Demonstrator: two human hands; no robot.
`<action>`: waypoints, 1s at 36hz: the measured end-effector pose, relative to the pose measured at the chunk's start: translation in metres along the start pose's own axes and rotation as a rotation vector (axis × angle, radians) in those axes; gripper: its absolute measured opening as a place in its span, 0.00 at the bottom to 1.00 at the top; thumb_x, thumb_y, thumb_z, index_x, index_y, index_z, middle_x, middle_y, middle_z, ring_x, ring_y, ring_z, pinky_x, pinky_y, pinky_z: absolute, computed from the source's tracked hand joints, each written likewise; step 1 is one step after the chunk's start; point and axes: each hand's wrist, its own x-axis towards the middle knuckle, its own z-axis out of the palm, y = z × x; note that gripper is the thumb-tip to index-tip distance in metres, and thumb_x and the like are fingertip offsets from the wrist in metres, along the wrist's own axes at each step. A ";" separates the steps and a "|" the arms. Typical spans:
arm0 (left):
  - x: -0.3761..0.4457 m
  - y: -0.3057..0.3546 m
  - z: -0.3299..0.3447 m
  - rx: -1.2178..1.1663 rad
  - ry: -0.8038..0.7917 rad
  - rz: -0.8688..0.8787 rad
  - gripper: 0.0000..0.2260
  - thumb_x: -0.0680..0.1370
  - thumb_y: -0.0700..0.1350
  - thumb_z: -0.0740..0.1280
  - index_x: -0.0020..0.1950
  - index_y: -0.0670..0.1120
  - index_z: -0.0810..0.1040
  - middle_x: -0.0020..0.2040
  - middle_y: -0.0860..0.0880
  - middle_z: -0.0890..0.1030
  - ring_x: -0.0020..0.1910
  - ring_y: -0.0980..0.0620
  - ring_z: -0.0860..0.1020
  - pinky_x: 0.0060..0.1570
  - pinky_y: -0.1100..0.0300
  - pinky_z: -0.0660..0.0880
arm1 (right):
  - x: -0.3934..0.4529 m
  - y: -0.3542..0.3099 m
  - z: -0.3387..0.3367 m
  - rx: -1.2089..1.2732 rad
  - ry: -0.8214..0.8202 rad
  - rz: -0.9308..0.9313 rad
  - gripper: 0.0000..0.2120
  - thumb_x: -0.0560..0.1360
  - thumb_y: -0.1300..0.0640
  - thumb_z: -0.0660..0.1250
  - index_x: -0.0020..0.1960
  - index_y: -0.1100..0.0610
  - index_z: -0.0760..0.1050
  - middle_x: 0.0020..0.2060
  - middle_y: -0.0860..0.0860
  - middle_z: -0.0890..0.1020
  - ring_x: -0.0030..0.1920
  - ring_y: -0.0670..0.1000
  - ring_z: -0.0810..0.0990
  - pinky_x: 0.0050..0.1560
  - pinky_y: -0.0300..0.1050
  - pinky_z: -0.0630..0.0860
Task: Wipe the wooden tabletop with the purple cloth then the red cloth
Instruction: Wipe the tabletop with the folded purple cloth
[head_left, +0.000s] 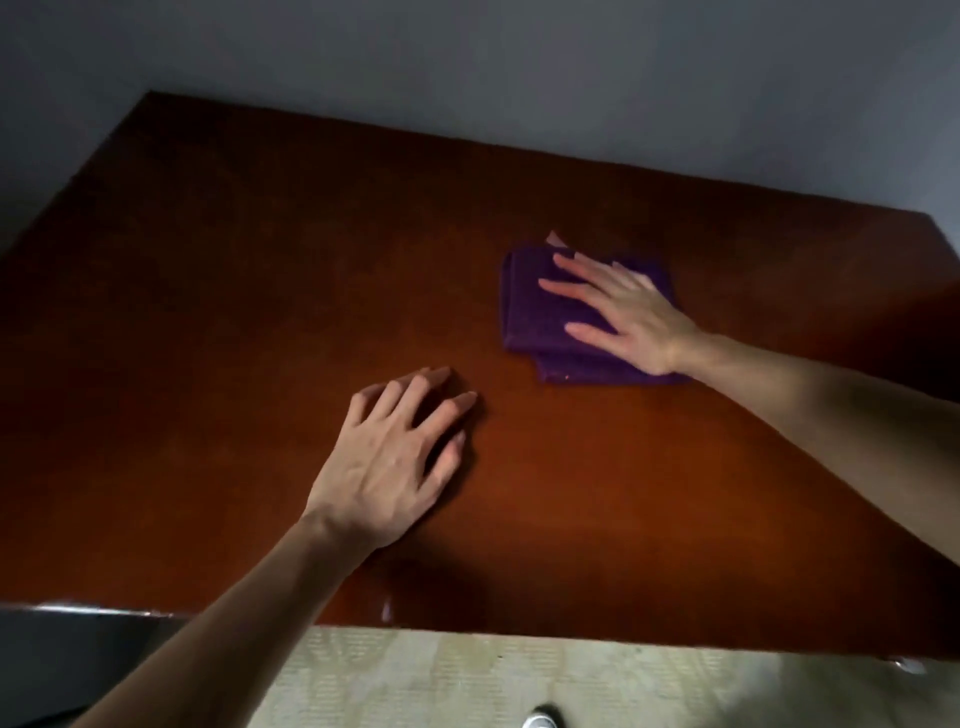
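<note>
1. Head view, surfaces: your counter (260, 291) is a smooth, glossy reddish-brown wooden slab, roughly rectangular, with a bright glint along its near left edge. Behind it stands a plain grey wall (519, 67); below the near edge lies a pale, faintly patterned floor (441, 680).
2. The purple cloth (535, 312) looks soft and napped, like terry. It is folded into a rough rectangle with layered edges showing along its left and near sides.
3. Your right hand (623, 317) lies flat on the purple cloth, palm down, fingers spread and straight, pressing rather than gripping.
4. Your left hand (395, 457) rests bare on the counter near its middle, empty, fingers loosely spread and slightly bent, well apart from the cloth.
5. Hidden or unclear: your right hand covers the cloth's right part, so its full outline cannot be traced. A small pale scrap (556, 240) pokes out at the cloth's far edge; you cannot tell what it is.
6. The counter's right corner runs out of frame, and both forearms are cut off at the frame edges. A white shoe tip (540, 719) shows at the bottom, mostly cropped.
7. Orientation: the cloth sits right of centre on the counter, its long axis running from the far left toward the near right. Your right fingers point left and away across it.
</note>
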 end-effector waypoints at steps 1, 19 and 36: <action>0.001 0.000 -0.001 -0.006 -0.015 -0.004 0.22 0.84 0.58 0.51 0.76 0.56 0.67 0.75 0.49 0.66 0.71 0.50 0.67 0.70 0.50 0.59 | 0.011 0.010 -0.004 0.005 -0.005 0.014 0.29 0.81 0.31 0.48 0.80 0.36 0.54 0.83 0.43 0.53 0.83 0.46 0.49 0.81 0.54 0.47; 0.003 0.002 -0.004 -0.039 -0.052 -0.041 0.21 0.84 0.58 0.53 0.77 0.59 0.66 0.76 0.53 0.66 0.77 0.55 0.61 0.72 0.58 0.53 | 0.130 0.091 -0.029 0.111 0.130 0.421 0.28 0.83 0.33 0.51 0.81 0.39 0.57 0.83 0.48 0.55 0.82 0.51 0.51 0.80 0.56 0.47; -0.001 0.010 -0.007 0.043 -0.009 -0.031 0.22 0.83 0.59 0.51 0.76 0.57 0.67 0.74 0.50 0.67 0.68 0.50 0.69 0.67 0.51 0.61 | -0.094 -0.053 0.031 0.057 0.281 0.584 0.34 0.78 0.32 0.44 0.82 0.42 0.58 0.82 0.50 0.59 0.82 0.52 0.54 0.80 0.58 0.51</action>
